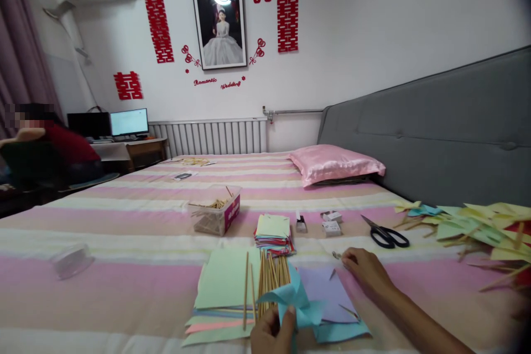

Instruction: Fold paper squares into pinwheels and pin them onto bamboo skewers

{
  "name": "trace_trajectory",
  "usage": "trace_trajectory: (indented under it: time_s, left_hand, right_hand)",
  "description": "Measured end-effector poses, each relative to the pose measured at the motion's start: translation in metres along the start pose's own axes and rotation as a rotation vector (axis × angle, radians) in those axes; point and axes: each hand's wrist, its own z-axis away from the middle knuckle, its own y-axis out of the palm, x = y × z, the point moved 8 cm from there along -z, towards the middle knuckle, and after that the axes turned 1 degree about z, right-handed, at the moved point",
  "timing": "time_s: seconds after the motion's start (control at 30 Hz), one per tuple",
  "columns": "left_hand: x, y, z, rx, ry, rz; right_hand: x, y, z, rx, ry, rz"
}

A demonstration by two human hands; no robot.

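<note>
Low in the middle, my left hand (274, 329) pinches a light-blue paper pinwheel (296, 301) between thumb and fingers. Its blades are folded in toward the centre. My right hand (365, 270) rests on the bedspread to the right, fingertips pressed together at some tiny metallic pieces (336, 255), too small to name. Whether anything sits in that pinch is hidden. Behind the pinwheel lie a row of thin wooden sticks (271, 276), purple paper squares (321, 287) with cut corners, and a stack of pale green paper (226, 279).
Beyond stand a small square paper stack (272, 227), a clear tub of sticks (213, 215), small white boxes (332, 228) and black-handled scissors (385, 235). Finished paper pinwheels (477, 227) pile up at right. A clear lid (71, 261) lies left. A person (70, 144) sits far left.
</note>
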Motion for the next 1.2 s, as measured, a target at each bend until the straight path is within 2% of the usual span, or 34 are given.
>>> trace_trajectory:
  time_s: [0.1, 0.2, 0.23, 0.27, 0.33, 0.4, 0.43, 0.57, 0.67, 0.8, 1.0, 1.2]
  left_hand:
    - [-0.003, -0.002, 0.001, -0.042, -0.004, 0.041]
    - [-0.006, -0.003, 0.002, -0.062, -0.01, 0.059]
    - [-0.007, -0.003, 0.003, -0.059, -0.008, 0.059]
    - [-0.008, -0.003, 0.003, -0.052, -0.008, 0.061]
    - [-0.009, -0.002, 0.005, -0.034, -0.012, 0.068]
    - [-0.01, -0.001, 0.005, -0.015, -0.01, 0.063]
    - [-0.011, 0.0, 0.006, -0.005, -0.006, 0.055]
    - [-0.013, 0.004, 0.007, 0.038, 0.013, 0.031]
    - [-0.014, 0.01, 0.01, 0.061, 0.013, 0.047]
    - [-0.011, 0.02, 0.014, 0.115, -0.015, 0.105]
    - [-0.007, 0.033, 0.019, 0.215, -0.002, 0.087]
    - [-0.003, 0.039, 0.019, 0.297, -0.019, 0.086]
  right_hand:
    - [0.023, -0.013, 0.016, 0.006, -0.068, -0.198]
    - [0.059, -0.014, 0.05, 0.064, -0.119, -0.372]
    - [0.072, -0.01, 0.065, 0.095, -0.13, -0.441]
    - [0.083, -0.005, 0.08, 0.106, -0.115, -0.603]
    - [0.103, 0.016, 0.108, 0.216, -0.083, -0.796]
    - [0.113, 0.03, 0.127, 0.185, -0.087, -0.856]
    - [0.117, 0.033, 0.133, 0.148, -0.126, -0.805]
    - [0.116, 0.031, 0.137, -0.007, -0.279, -0.535]
    - [0.11, 0.02, 0.135, -0.105, -0.382, -0.484]
    - [0.096, 0.009, 0.136, -0.208, -0.389, -0.413]
    - [0.086, 0.014, 0.136, -0.129, -0.367, -0.41]
    - [0.079, 0.014, 0.133, -0.126, -0.329, -0.435]
